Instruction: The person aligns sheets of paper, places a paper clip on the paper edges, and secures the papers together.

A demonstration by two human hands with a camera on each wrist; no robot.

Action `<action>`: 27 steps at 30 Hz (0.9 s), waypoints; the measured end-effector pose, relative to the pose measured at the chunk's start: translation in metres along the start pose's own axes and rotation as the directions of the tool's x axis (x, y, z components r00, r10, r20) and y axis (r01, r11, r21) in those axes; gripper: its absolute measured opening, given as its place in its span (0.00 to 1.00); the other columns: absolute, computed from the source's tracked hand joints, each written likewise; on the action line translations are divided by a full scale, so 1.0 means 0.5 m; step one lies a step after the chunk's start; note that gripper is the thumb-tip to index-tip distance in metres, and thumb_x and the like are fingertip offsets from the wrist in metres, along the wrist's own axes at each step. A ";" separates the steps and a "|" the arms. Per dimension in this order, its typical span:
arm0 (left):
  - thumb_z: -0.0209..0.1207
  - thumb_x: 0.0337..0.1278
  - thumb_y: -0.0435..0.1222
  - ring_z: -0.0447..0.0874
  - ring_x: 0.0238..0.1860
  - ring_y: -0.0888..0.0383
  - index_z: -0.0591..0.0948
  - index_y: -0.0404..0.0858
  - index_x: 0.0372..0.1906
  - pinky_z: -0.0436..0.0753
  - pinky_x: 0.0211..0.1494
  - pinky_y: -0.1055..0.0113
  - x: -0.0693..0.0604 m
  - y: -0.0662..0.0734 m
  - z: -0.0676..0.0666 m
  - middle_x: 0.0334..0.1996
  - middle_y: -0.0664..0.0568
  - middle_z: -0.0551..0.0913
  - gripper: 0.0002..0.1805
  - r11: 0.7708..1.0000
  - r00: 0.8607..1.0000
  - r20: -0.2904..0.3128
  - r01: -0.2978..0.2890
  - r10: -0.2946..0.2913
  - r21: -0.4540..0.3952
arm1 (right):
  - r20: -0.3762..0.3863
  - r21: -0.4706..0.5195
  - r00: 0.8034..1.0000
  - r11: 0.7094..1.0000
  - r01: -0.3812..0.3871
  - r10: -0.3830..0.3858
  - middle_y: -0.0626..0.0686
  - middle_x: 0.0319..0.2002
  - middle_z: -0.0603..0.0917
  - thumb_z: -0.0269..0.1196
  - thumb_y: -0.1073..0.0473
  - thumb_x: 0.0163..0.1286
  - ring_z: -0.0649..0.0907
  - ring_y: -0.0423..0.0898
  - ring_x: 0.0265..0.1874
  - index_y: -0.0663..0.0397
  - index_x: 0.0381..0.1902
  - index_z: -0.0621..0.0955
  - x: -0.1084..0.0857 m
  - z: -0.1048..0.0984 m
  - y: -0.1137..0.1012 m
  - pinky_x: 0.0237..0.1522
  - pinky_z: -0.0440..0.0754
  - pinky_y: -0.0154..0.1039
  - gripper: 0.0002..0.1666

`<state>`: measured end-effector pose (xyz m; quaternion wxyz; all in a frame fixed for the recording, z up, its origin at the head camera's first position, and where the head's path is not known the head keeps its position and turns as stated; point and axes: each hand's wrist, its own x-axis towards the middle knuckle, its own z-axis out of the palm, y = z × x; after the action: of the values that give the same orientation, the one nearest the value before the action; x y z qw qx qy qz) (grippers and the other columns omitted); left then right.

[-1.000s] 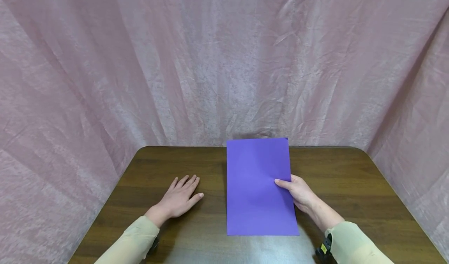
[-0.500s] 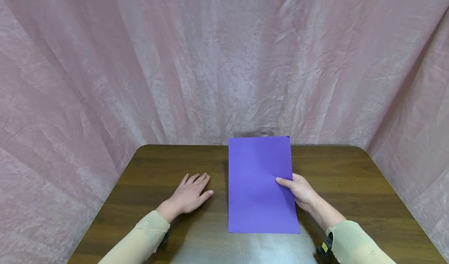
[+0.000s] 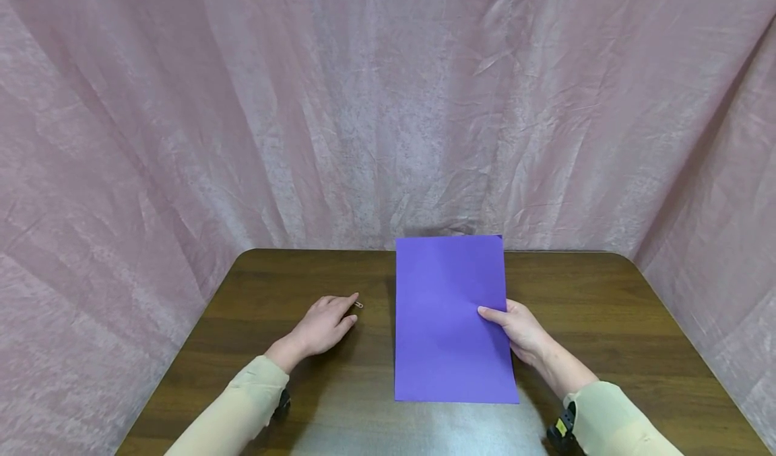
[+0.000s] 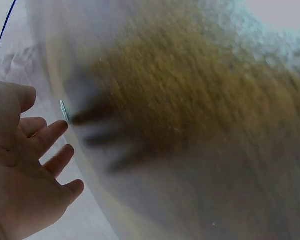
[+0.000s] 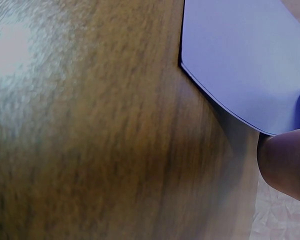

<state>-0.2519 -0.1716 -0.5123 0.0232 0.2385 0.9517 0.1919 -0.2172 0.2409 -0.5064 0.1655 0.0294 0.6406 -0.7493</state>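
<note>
My right hand (image 3: 524, 331) grips the right edge of an upright-oriented purple paper (image 3: 448, 321), thumb on its face. A doubled line along the paper's edge (image 5: 215, 96) in the right wrist view suggests more than one sheet. My left hand (image 3: 318, 324) is over the table left of the paper, palm down. Beside its index fingertip lies a small silvery looped wire piece (image 3: 360, 305), like a paper clip or safety pin; its exact kind is too small to tell. In the left wrist view this wire piece (image 4: 64, 110) sits near the index fingertip, the fingers (image 4: 59, 160) spread and slightly bent.
The brown wood-grain table (image 3: 576, 287) has rounded far corners. Pink velvet curtain (image 3: 376, 106) hangs behind it and along both sides. Light glares off the near middle of the tabletop.
My left hand, with the wire piece at its fingertips, slides right toward the paper, then draws back slightly, its fingers bringing closer together and exposing the piece. My right hand and the paper hardly move.
</note>
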 end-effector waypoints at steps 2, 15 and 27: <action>0.56 0.77 0.42 0.67 0.70 0.38 0.69 0.37 0.76 0.63 0.72 0.39 0.002 -0.004 -0.005 0.68 0.43 0.75 0.29 1.000 1.000 -0.007 0.016 -0.016 -0.009 | 0.001 -0.002 1.000 1.000 0.001 -0.001 0.53 0.36 0.90 0.62 0.60 0.77 0.89 0.48 0.36 0.60 0.53 0.79 0.001 -0.001 0.001 0.38 0.88 0.44 0.12; 0.63 0.70 0.40 0.65 0.70 0.36 0.86 0.40 0.56 0.64 0.71 0.38 0.043 -0.036 -0.041 0.65 0.41 0.77 0.14 0.988 0.993 -0.093 0.065 -0.078 -0.140 | -0.005 -0.011 1.000 1.000 0.000 0.000 0.53 0.37 0.90 0.62 0.60 0.76 0.89 0.48 0.36 0.58 0.54 0.79 0.004 -0.001 0.003 0.39 0.88 0.44 0.12; 0.68 0.65 0.41 0.58 0.75 0.33 0.88 0.47 0.45 0.55 0.74 0.34 0.077 -0.056 -0.022 0.67 0.39 0.76 0.07 0.988 0.992 -0.087 0.079 -0.092 -0.136 | -0.008 -0.017 1.000 1.000 -0.002 0.002 0.53 0.37 0.90 0.62 0.60 0.76 0.89 0.48 0.36 0.61 0.55 0.78 0.000 -0.002 0.001 0.39 0.87 0.43 0.15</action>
<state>-0.2999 -0.1806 -0.5110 0.0026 0.1862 0.9463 0.2643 -0.2172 0.2416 -0.5072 0.1639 0.0318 0.6474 -0.7436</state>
